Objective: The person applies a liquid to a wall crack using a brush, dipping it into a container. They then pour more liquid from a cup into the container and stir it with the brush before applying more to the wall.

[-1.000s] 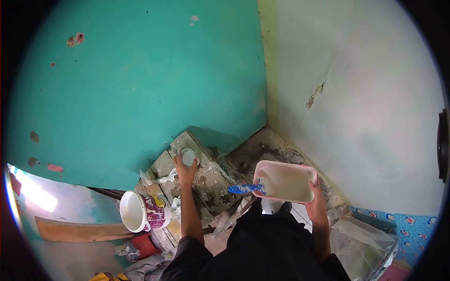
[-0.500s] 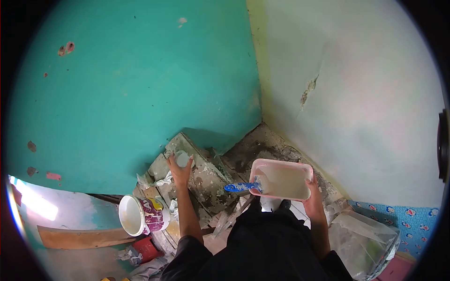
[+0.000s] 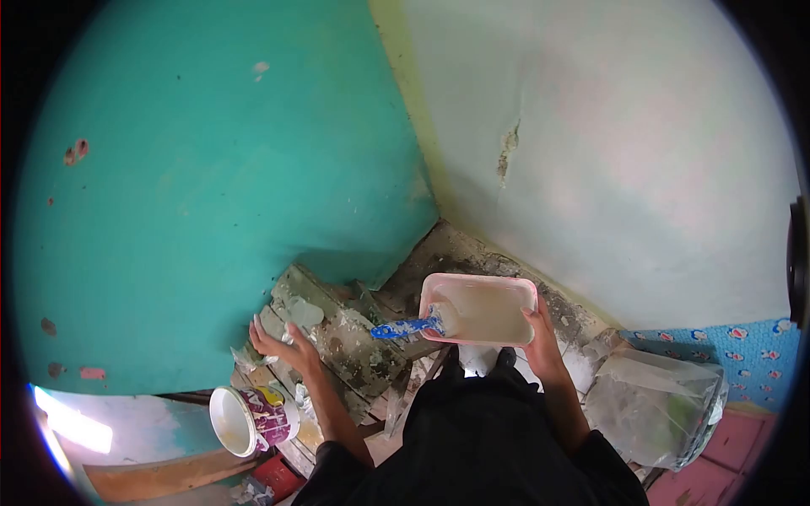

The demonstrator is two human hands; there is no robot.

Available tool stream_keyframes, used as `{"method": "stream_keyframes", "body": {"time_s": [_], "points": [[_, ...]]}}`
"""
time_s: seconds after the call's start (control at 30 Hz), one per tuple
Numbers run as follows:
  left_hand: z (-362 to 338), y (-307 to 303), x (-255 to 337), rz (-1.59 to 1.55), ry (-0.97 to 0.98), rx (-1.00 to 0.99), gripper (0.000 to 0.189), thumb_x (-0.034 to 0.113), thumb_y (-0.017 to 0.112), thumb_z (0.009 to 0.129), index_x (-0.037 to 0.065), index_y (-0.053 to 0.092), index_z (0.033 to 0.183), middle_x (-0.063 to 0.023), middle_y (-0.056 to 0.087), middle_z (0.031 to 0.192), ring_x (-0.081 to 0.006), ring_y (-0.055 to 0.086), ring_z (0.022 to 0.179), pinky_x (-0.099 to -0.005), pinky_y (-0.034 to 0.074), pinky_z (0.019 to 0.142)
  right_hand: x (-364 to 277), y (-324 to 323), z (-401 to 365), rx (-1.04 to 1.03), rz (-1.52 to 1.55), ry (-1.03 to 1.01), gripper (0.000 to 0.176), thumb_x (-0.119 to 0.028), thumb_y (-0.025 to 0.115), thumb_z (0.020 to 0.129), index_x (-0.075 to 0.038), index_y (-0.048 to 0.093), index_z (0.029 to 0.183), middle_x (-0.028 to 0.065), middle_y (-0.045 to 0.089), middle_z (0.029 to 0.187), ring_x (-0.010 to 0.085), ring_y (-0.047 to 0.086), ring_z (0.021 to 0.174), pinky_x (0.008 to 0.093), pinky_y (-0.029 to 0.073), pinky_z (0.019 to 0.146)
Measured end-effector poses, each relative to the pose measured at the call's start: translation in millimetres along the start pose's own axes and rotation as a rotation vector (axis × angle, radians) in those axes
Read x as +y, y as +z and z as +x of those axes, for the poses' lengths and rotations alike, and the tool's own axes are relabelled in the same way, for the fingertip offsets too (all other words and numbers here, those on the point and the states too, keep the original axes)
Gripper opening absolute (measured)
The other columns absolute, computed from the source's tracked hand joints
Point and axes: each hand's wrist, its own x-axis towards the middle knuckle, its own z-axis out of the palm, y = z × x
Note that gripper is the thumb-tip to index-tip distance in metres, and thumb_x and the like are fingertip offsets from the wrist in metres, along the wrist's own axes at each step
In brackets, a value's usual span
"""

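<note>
My left hand (image 3: 284, 344) is empty, its fingers apart, just left of a translucent whitish piece (image 3: 304, 312) on the stained wooden boards (image 3: 354, 346). My right hand (image 3: 542, 339) grips the right end of a pink rectangular tray (image 3: 479, 282), thumb over the rim. Pale, wet-looking material lies in the tray. A tool with a blue handle (image 3: 403, 327) rests over the tray's left edge, its coated end inside. No hand touches the tool.
A white and purple bucket (image 3: 266, 417) lies tilted at lower left. A clear plastic-covered box (image 3: 654, 405) stands at lower right. Green (image 3: 211, 169) and pale (image 3: 607, 169) walls meet at the corner ahead. A red object (image 3: 278, 476) lies below the bucket.
My left hand has moved left, away from the translucent piece, and holds nothing. The view has turned to the right. My right hand still holds the tray, with the blue-handled tool in it.
</note>
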Motion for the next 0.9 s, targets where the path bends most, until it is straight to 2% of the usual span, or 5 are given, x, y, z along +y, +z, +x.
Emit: {"method": "stream_keyframes", "body": {"time_s": [0.07,0.2,0.27,0.53,0.9], "points": [[2,-12,52,-0.308,-0.008,-0.039,0.066,0.046,0.055,0.102,-0.005,0.047,0.142,-0.0189,0.054,0.125,-0.0308,0.050,0.119,-0.0466,0.037,0.106,-1,3,-1,0.020,0.020,-0.008,0.055,-0.026,0.048,0.105,-0.011,0.031,0.156,0.0106,0.046,0.149,0.0230,0.047,0.139,0.0440,0.049,0.106],[-8,-15,149,-0.971,-0.197,-0.713,0.058,0.040,0.062,0.101,-0.004,0.051,0.137,-0.0015,0.056,0.090,-0.0104,0.053,0.082,-0.0274,0.046,0.077,3,6,0,0.034,0.058,-0.107,0.054,-0.022,0.047,0.105,-0.009,0.031,0.154,0.0106,0.042,0.153,0.0234,0.040,0.143,0.0425,0.036,0.117],[-11,-11,205,-0.822,-0.332,-0.796,0.041,0.024,0.068,0.099,-0.003,0.058,0.128,0.0001,0.062,0.086,-0.0086,0.056,0.074,-0.0248,0.047,0.069,4,5,1,0.056,0.034,-0.153,0.054,-0.020,0.045,0.104,-0.012,0.031,0.156,0.0101,0.043,0.152,0.0236,0.043,0.142,0.0421,0.039,0.115],[-17,17,289,-0.586,0.015,-0.883,0.018,0.016,0.068,0.098,-0.002,0.066,0.097,-0.0175,0.065,0.073,-0.0287,0.065,0.060,-0.0372,0.049,0.057,3,-24,-9,0.111,0.103,-0.288,0.055,-0.018,0.041,0.104,-0.012,0.027,0.157,0.0110,0.040,0.153,0.0237,0.042,0.142,0.0416,0.040,0.115],[-20,30,379,-0.438,0.643,-0.851,0.016,0.016,0.069,0.089,0.003,0.066,0.098,-0.0139,0.066,0.089,-0.0364,0.069,0.082,-0.0446,0.055,0.069,-32,-70,-33,0.209,0.094,-0.351,0.056,-0.026,0.045,0.104,-0.014,0.026,0.155,0.0117,0.041,0.149,0.0259,0.045,0.139,0.0454,0.045,0.110]]}}
